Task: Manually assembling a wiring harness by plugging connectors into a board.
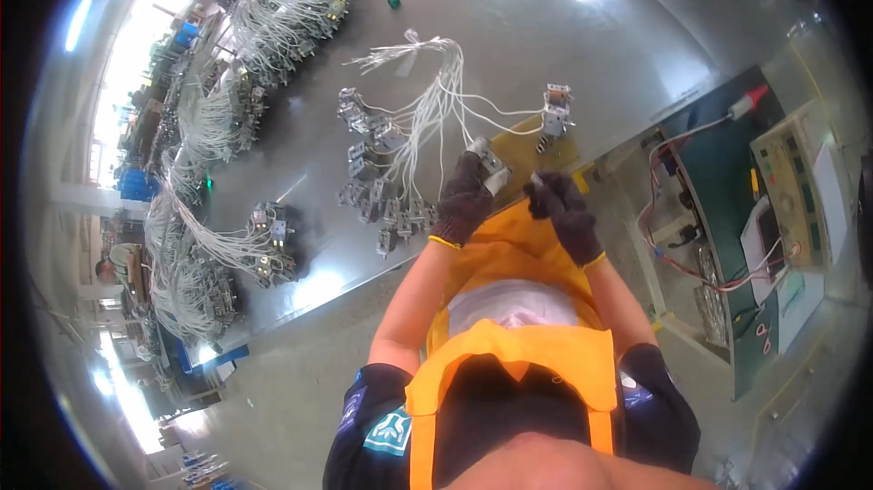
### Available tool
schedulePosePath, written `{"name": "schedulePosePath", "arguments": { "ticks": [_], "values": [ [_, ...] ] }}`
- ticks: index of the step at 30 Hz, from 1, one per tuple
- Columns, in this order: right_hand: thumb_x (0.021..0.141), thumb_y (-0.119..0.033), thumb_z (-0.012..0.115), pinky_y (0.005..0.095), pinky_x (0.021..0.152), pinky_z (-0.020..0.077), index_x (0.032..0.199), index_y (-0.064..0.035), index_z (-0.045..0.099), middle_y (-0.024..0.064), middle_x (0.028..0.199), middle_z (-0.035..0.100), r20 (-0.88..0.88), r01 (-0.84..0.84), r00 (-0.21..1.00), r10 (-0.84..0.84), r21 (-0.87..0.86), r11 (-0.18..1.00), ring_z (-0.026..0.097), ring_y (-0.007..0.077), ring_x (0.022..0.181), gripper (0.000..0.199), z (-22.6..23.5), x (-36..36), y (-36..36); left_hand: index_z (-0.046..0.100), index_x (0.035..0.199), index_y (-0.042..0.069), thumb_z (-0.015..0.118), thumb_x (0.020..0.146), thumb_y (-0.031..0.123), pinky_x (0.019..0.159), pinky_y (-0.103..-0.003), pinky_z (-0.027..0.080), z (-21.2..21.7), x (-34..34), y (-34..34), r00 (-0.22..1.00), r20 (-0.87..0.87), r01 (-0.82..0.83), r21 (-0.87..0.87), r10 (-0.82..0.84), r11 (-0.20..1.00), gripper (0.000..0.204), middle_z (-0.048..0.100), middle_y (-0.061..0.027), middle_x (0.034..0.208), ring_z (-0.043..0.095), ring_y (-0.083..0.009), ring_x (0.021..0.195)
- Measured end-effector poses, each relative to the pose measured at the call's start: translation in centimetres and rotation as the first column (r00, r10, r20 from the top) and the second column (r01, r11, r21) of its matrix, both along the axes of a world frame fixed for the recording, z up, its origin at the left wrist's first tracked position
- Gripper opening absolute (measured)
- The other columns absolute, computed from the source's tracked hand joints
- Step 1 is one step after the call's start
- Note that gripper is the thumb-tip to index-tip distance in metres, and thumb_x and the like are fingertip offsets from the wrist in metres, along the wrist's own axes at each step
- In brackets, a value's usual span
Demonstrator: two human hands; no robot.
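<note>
My left hand (462, 202), in a dark knitted glove with pale fingertips, grips a small boxy metal part (491, 159) at the table's near edge. Right of it, my gloved right hand (566, 217) is closed, its fingertips drawn together; what they hold, if anything, I cannot make out. A bundle of white wires (435, 113) spreads over the table just beyond, with several similar metal parts (364, 163) on its ends. One wired metal part with a copper-brown coil (557, 108) stands apart at the right, beside a dark spring-like piece (543, 143).
The shiny metal table (509, 45) carries large heaps of wired parts (205, 126) along its left side and a small green object (394, 3). At the right, a dark green bench (714, 154) bears a beige instrument box (791, 190), red and white leads, and scissors (764, 335).
</note>
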State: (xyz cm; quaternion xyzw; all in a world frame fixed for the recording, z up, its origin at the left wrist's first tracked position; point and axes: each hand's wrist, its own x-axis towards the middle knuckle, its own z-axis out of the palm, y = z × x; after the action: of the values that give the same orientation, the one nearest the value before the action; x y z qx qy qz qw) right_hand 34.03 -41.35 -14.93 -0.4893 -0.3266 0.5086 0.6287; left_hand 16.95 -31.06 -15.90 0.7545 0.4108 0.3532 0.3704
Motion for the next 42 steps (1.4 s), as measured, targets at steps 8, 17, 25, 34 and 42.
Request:
{"name": "schedulePosePath", "arguments": {
  "ticks": [8, 17, 25, 34, 42],
  "values": [
    [0.095, -0.012, 0.061, 0.0253, 0.061, 0.0504, 0.112, -0.0056, 0.067, 0.0011, 0.081, 0.065, 0.503, -0.050, 0.862, -0.060, 0.202, 0.978, 0.062, 0.0087, 0.073, 0.019, -2.0, -3.4, 1.5, 0.050, 0.133, 0.002, 0.070, 0.084, 0.027, 0.090, -0.034, 0.049, 2.2, 0.2, -0.1, 0.959, 0.278, 0.066, -0.425, 0.061, 0.903, 0.058, 0.058, -0.0157, 0.118, 0.061, -0.0251, 0.104],
    [0.091, -0.004, 0.056, 0.0339, 0.081, 0.0525, 0.108, -0.0041, 0.069, 0.0067, 0.106, 0.067, 0.922, -0.320, -0.066, -0.381, 0.343, 0.883, 0.063, 0.0168, 0.098, 0.021, 1.2, -1.9, 2.0, 0.048, 0.135, 0.000, 0.068, 0.086, 0.017, 0.085, -0.035, 0.051, 0.2, -0.6, 0.7, 0.948, 0.318, 0.120, -0.357, 0.000, 0.926, 0.056, 0.059, -0.0123, 0.109, 0.060, -0.0231, 0.098],
    [0.093, -0.007, 0.056, 0.0291, 0.058, 0.0508, 0.114, -0.0046, 0.060, 0.0075, 0.091, 0.064, 0.135, -0.058, 0.989, 0.054, 0.025, 0.998, 0.061, 0.0195, 0.072, 0.022, -1.3, -3.9, 1.9, 0.052, 0.132, 0.000, 0.072, 0.082, 0.029, 0.089, -0.038, 0.049, 2.3, -0.1, 0.3, 0.953, 0.299, 0.080, -0.429, 0.058, 0.900, 0.061, 0.060, -0.0175, 0.114, 0.062, -0.0278, 0.101],
    [0.100, -0.022, 0.052, 0.0266, 0.041, 0.0474, 0.106, -0.0055, 0.060, 0.0071, 0.080, 0.065, -0.226, -0.045, 0.974, 0.027, -0.071, 0.996, 0.058, 0.0141, 0.051, 0.019, 2.2, -4.2, 1.2, 0.054, 0.128, -0.004, 0.075, 0.081, 0.011, 0.082, -0.033, 0.052, 5.0, 0.0, -0.9, 0.999, -0.024, -0.034, 0.099, 0.037, 0.995, 0.053, 0.064, -0.0132, 0.105, 0.063, -0.0190, 0.093],
    [0.099, -0.022, 0.054, 0.0270, 0.040, 0.0485, 0.109, -0.0042, 0.061, 0.0084, 0.082, 0.066, -0.285, 0.001, 0.958, -0.045, -0.154, 0.988, 0.059, 0.0148, 0.051, 0.021, 0.7, -4.9, 1.3, 0.054, 0.132, 0.001, 0.071, 0.084, 0.020, 0.085, -0.035, 0.052, 5.4, 0.1, -0.6, 0.997, 0.055, 0.059, -0.155, -0.051, 0.986, 0.055, 0.061, -0.0149, 0.113, 0.065, -0.0229, 0.097]
  ]
}}
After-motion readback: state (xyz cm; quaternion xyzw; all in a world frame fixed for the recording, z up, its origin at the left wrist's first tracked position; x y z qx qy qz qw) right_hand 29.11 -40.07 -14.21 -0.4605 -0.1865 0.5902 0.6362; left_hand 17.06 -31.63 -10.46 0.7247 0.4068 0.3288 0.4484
